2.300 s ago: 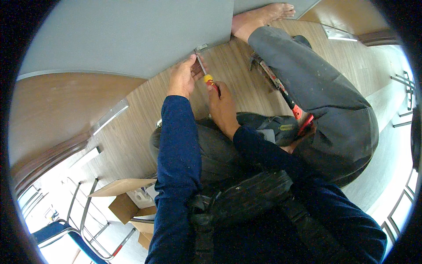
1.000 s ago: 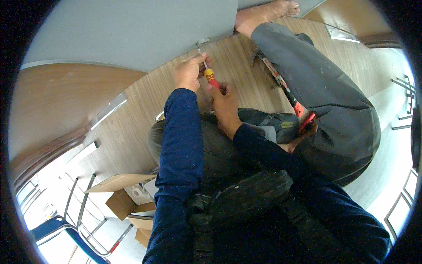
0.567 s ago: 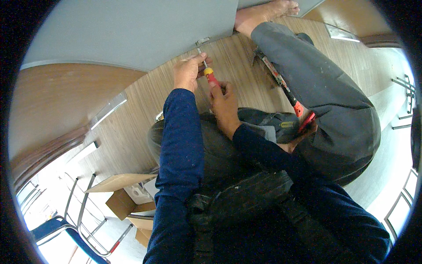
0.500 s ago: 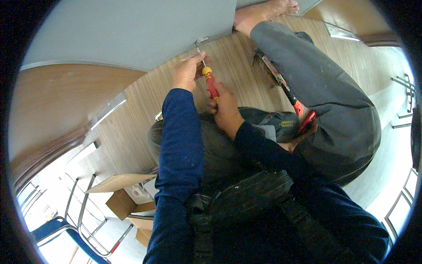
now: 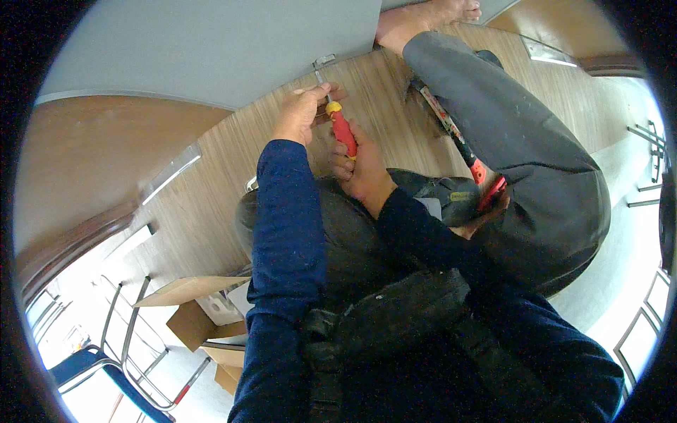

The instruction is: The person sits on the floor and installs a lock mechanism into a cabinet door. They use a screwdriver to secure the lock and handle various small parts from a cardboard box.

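A screwdriver (image 5: 343,132) with a red and yellow handle points away from me toward the grey panel (image 5: 211,49). My right hand (image 5: 368,173) is closed around the rear of its handle. Up at the metal shaft, my left hand (image 5: 300,113) pinches with thumb and fingers just ahead of the yellow collar. The shaft's far end meets a small metal bracket (image 5: 324,61) at the panel's lower edge, by the floor. Whether the tip sits in a screw is too small to tell.
Beside my bent right leg (image 5: 508,106) lies a long tool with a dark metal head and black-and-red handle (image 5: 458,141). A red-handled item (image 5: 492,194) rests near my foot. An open cardboard box (image 5: 194,324) and a blue chair (image 5: 134,388) stand at lower left.
My right hand has rolled on the handle, its fingers now sitting differently and showing more of the red grip. The left hand stays at the shaft, and the tip remains at the bracket.
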